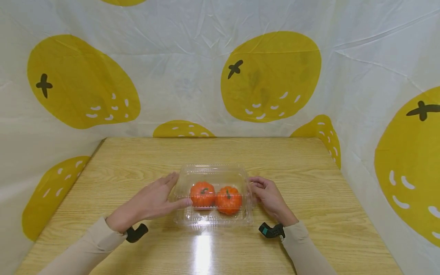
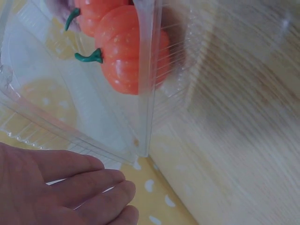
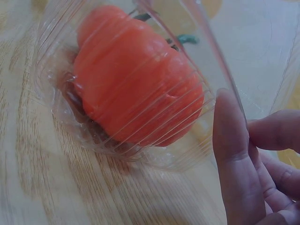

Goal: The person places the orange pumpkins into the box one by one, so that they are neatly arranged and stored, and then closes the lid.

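A clear plastic clamshell container (image 1: 213, 220) sits on the table with two small orange pumpkins inside, a left pumpkin (image 1: 202, 194) and a right pumpkin (image 1: 228, 201), both with green stems. In the left wrist view its lid (image 2: 51, 103) slants away from the tray's rim. My left hand (image 1: 151, 198) lies along the left side, fingers straight and thumb stretched over the front of the plastic. On the right side, my right hand (image 1: 269, 196) pinches the container's edge between thumb and finger; the right wrist view shows the edge between those fingers (image 3: 229, 136).
The wood-grain table (image 1: 144, 152) extends around the container on all sides. Behind it and at both sides hangs a white cloth (image 1: 182, 76) printed with yellow fruit. Each wrist wears a black camera mount, such as the right mount (image 1: 271, 230).
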